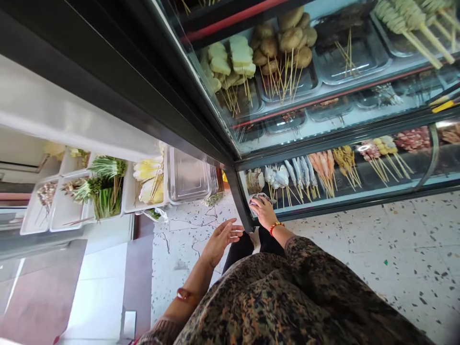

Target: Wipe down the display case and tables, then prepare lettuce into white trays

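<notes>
Cloth (258, 196), greyish with a faint pinkish cast, sits bunched at the lower left corner of the glass display case (240, 194), just beside that case's dark corner post. It looks soft and crumpled, gathered into small folds, with a rumpled edge showing past the fingers; much of it is covered by the right hand (265, 214), so its full shape cannot be told. That hand is bent over the cloth, fingers curled on it, holding it at the case's lower front; whether the cloth meets the glass, the frame or both is too small to tell. A red and yellow bracelet (276, 227) circles the right wrist. Left of the case's corner post, the left hand (221, 239) hangs in the air, its fingers loosely extended, and a reddish-brown bangle (183, 293) sits on that forearm. On the case's lower level, near the cloth, lie skewers of silvery fish (301, 173), with orange-pink skewers (323, 170) to their right. Higher in the case, round brown skewered pieces (291, 38) stand heaped in a clear tray. To the left of the case are a stack of clear trays (189, 175) and, farther off, a white tray (70, 211) beside bunches of leafy greens (108, 187). Speckled floor (366, 230) spreads in front of the case.
</notes>
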### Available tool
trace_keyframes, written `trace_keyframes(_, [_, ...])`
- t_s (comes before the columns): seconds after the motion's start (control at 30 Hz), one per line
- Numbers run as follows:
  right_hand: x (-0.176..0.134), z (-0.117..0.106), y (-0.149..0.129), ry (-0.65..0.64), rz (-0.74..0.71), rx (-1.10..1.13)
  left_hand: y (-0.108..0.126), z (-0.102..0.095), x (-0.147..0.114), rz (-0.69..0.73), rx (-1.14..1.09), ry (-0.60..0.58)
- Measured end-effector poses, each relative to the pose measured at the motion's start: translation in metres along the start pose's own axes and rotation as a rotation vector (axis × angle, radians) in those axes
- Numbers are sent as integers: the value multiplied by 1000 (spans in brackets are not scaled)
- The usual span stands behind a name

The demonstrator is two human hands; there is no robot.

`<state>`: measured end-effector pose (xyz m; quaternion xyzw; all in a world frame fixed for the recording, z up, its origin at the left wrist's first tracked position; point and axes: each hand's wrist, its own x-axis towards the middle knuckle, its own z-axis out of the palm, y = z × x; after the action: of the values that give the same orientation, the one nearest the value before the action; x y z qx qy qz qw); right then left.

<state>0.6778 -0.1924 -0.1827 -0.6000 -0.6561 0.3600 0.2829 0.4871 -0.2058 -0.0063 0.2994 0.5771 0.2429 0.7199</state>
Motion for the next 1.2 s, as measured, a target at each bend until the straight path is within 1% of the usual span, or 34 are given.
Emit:
trace_keyframes(0.1, [-27,-4,15,13,97,147,-5,-5,-5,7,-8,-13])
trace_keyframes(0.17, [-55,-8,23,54,217,245,-10,-11,-7,14,-9,-42])
trace_keyframes(0.23, [-85,-12,26,125,345,341,-17,-19,-7,20,-3,-63])
trace_keyframes(0.3, [-107,-17,21,199,431,437,-26,-27,-5,19,9,-59])
trace_keyframes(0.33, [-114,-20,15,228,451,482,-32,-29,-3,17,19,-49])
trace_keyframes(0.4, [-117,-25,-6,277,458,551,-45,-27,1,19,44,-23])
trace_keyframes(0.47, [-112,-29,-35,279,412,613,-57,-19,3,9,57,-17])
trace_keyframes(0.5, [-109,-30,-53,249,360,633,-61,-12,3,-4,45,-30])
trace_keyframes(0.57, [-107,-30,-88,137,183,590,-67,3,0,-21,-40,-77])
trace_keyframes(0.63, [-109,-30,-119,26,-29,360,-67,15,-8,-8,-166,-90])
trace_keyframes(0.67, [-112,-31,-130,-8,-101,211,-66,20,-13,5,-223,-70])
trace_keyframes(0.73, [-116,-35,-143,-47,-169,-35,-64,24,-22,10,-295,-7])
trace_keyframes(0.77, [-117,-37,-145,-63,-184,-102,-64,25,-25,-2,-310,20])
trace_keyframes(0.8, [-116,-40,-143,-81,-211,-132,-65,27,-28,-13,-319,38])
trace_keyframes(0.87, [-109,-46,-130,-114,-309,-111,-69,33,-28,-2,-321,63])
trace_keyframes(0.93, [-98,-54,-109,-129,-386,-29,-77,47,-23,56,-303,65])
trace_keyframes(0.97, [-93,-60,-96,-127,-393,19,-82,57,-20,89,-291,58])
trace_keyframes(1.03, [-83,-77,-67,-98,-332,105,-93,82,-14,122,-256,54])
trace_keyframes(1.1, [-76,-106,-37,-17,-211,172,-104,112,-10,116,-207,59])
trace_keyframes(1.13, [-73,-124,-21,42,-142,204,-110,128,-9,105,-191,58])
trace_keyframes(1.2, [-67,-171,10,171,-34,259,-122,161,-8,64,-189,56])
